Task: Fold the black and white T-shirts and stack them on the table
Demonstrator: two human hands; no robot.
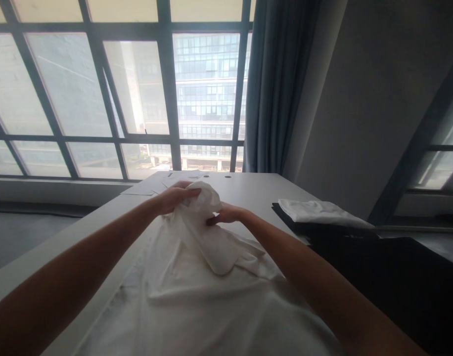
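A large white cloth, perhaps a garment (207, 306), lies spread over the near part of the table, its far end bunched up and lifted. My left hand (180, 195) grips the bunched end from the left, thumb on top and fingers partly behind the fabric. From the right, my right hand (226, 213) is closed on the same bunch, with the thumb below and the other fingers largely hidden by folds. A loose flap of the cloth hangs toward me between the two hands.
The white table (256, 190) reaches toward a large window. Paper sheets (148, 185) lie at its far left. On the right, a folded white cloth (319, 211) rests on a black item (323, 232), beside a large black surface (397, 277). A blue-grey curtain (274, 89) hangs behind.
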